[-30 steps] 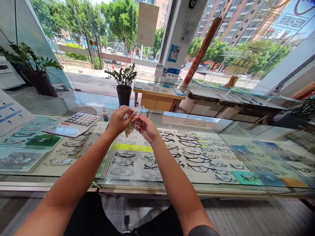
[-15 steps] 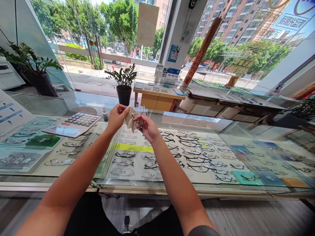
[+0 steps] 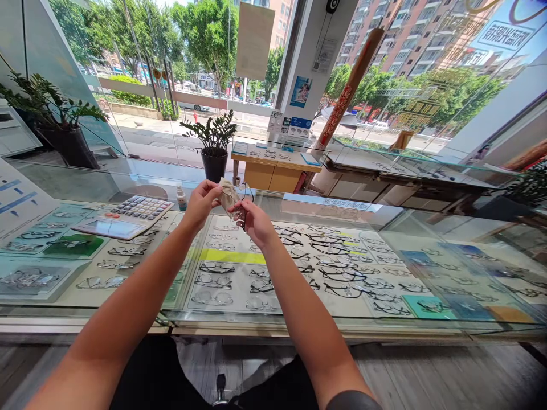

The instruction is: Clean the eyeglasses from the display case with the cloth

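Above the glass counter, my left hand (image 3: 201,200) is closed on a beige cleaning cloth (image 3: 228,192). My right hand (image 3: 255,222) pinches a pair of eyeglasses (image 3: 248,192) with a thin dark frame; one temple arm curves up above the fingers. The cloth lies against the glasses between the two hands, and it hides part of the frame and lenses. Just left of my left hand stands a small white spray bottle (image 3: 182,198) with a teal label.
A large calculator (image 3: 123,216) rests on the glass display counter (image 3: 299,326). Rows of eyeglasses (image 3: 216,267) lie inside the case. Beyond the counter are a potted plant (image 3: 215,162) and a wooden display table (image 3: 258,175).
The cloth has shifted slightly upward and is bunched differently against the glasses. Both hands keep their hold and have moved only a little.
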Demonstrator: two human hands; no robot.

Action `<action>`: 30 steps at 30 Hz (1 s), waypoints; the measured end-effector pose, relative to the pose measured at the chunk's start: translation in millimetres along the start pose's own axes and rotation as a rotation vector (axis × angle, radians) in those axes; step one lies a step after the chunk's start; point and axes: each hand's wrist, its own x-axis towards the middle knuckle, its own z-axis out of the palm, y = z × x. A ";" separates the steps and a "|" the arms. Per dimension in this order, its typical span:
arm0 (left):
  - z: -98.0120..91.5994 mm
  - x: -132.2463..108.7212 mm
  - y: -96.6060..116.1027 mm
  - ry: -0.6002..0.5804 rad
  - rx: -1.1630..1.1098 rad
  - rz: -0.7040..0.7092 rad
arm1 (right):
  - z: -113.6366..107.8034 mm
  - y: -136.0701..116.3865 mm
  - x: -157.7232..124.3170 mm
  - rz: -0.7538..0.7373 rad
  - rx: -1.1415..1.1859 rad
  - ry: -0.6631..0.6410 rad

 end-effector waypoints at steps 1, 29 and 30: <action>0.9 -1.3 0.5 -0.024 -0.005 0.002 | 0.3 0.2 0.0 0.005 -0.006 -0.001; 0.3 -5.1 -2.4 -0.369 -0.187 -0.362 | 4.6 9.6 0.2 0.017 -0.057 -0.130; 0.2 -5.1 -1.5 -0.375 -0.178 -0.354 | 4.0 9.6 0.4 0.017 -0.058 -0.137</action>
